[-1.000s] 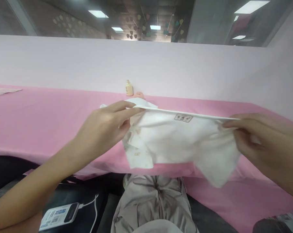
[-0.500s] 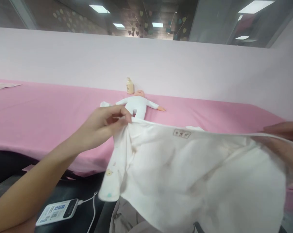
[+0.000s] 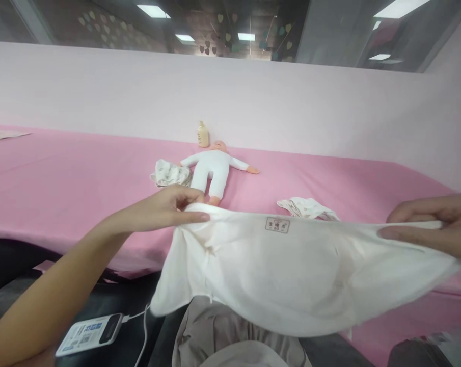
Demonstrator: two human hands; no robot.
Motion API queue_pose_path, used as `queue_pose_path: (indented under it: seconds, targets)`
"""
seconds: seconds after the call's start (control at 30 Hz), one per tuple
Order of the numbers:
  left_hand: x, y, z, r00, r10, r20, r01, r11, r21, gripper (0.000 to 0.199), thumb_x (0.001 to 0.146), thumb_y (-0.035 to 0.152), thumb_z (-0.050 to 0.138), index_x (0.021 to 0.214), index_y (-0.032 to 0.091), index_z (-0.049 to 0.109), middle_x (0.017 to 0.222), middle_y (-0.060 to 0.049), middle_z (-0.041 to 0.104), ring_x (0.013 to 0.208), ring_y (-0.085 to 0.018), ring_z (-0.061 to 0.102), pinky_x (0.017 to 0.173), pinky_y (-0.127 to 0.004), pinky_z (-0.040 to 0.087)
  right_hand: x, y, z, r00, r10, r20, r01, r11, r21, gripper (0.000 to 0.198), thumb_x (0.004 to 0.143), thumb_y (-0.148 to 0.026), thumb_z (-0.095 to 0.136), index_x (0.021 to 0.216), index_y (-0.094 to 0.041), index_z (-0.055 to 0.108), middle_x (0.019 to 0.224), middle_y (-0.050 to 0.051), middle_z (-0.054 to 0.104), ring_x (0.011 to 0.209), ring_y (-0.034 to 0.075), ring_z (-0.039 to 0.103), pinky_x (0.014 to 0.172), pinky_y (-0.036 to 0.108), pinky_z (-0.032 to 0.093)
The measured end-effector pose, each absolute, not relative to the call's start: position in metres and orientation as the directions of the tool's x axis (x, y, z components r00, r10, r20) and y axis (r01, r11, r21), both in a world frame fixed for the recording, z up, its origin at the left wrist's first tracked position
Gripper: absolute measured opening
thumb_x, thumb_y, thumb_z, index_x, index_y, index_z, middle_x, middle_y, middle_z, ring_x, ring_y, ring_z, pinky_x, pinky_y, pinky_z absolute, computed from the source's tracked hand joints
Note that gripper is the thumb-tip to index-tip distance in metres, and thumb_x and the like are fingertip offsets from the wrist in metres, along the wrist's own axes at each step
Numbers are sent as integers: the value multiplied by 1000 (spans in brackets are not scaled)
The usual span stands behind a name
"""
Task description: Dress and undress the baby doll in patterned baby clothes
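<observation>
Stretched between both hands hangs a white baby shirt [image 3: 276, 275] with a small printed brown label mark near its upper edge. My left hand [image 3: 172, 206] pinches the upper edge at its left end. On the far right, my right hand [image 3: 429, 224] grips the same edge, thumb toward me. Beyond the cloth a baby doll [image 3: 213, 168] in a white suit lies on its back, limbs spread. A folded patterned cloth [image 3: 169, 173] rests beside the doll's arm. Another patterned cloth [image 3: 308, 208] lies behind the shirt, its lower part hidden.
A pink sheet [image 3: 81, 183] covers the long table against a pale wall. Near the doll's head stands a pump bottle [image 3: 202, 135]. At lower left, a white device [image 3: 90, 334] with a cable lies on a black surface. A pale cloth [image 3: 4, 134] lies at far left.
Both hands have lowered the shirt slightly, and its lower edge has swung up and outward. The doll's legs and both patterned cloths show more now. My right hand has come further into view.
</observation>
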State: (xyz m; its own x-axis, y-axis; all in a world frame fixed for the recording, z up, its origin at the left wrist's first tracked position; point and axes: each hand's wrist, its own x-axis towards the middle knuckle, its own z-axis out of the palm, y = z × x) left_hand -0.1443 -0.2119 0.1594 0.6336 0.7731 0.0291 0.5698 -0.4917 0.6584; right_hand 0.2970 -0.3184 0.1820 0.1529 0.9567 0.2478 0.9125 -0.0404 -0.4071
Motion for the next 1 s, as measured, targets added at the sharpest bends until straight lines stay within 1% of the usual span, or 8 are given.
queue_pose_path:
  seconds: [0.07,0.13,0.3,0.47,0.6,0.8,0.9,1.0]
  targets:
    - [-149,-196,155,606,794,53,575,-482,661,36,79,43,63,64,17,43,63,3,37,57,-8,35,50,-20,28,303,-304,183,87,994,60,869,-46,-493,49,52,-80,67,63,-32,70,61,4,67,50,19,62,44,29,49]
    - [-150,-180,151,547,833,84,605,-463,648,42,77,45,65,61,18,38,61,4,31,54,-7,30,48,-21,24,306,-288,183,30,999,-31,811,-42,-584,39,62,-71,69,69,-32,71,72,5,71,63,21,67,55,29,53]
    - [-135,-127,137,319,930,184,697,-361,620,53,62,52,74,57,18,34,60,4,33,53,-7,32,47,-21,21,301,-221,168,155,985,-80,554,-154,-818,23,78,-44,66,88,-24,72,100,11,71,85,23,70,65,28,56]
    - [-103,-24,118,273,938,211,622,-340,705,49,67,56,69,60,19,38,58,4,30,52,-8,32,48,-23,22,299,-104,122,315,939,-141,324,-246,-914,16,83,-23,65,94,-12,68,97,12,70,81,15,68,70,22,53]
    - [-78,59,103,279,945,169,747,-324,580,42,75,53,59,60,19,40,61,2,37,56,-10,37,51,-24,28,309,-17,75,523,843,-127,322,-333,-886,22,78,-17,70,98,-8,67,86,9,69,73,14,66,69,24,54]
    - [-43,111,83,372,923,96,868,-383,316,29,73,47,61,74,18,63,78,-3,62,79,-19,58,74,-28,41,336,42,30,673,736,-71,423,-461,-780,35,76,-20,72,108,-8,66,97,12,69,90,21,67,72,26,53]
    - [-30,119,74,370,925,90,910,-381,163,22,71,38,65,77,17,69,92,-8,68,102,-27,56,97,-37,35,347,53,21,666,745,-38,512,-494,-703,27,74,-23,74,96,-8,70,90,13,69,87,23,67,73,28,53]
    - [-21,131,68,335,936,106,940,-340,33,24,71,34,67,84,15,72,110,-14,66,120,-34,46,106,-45,25,351,64,18,607,795,-4,620,-477,-623,16,71,-23,76,79,-10,71,78,11,69,82,23,67,74,28,52]
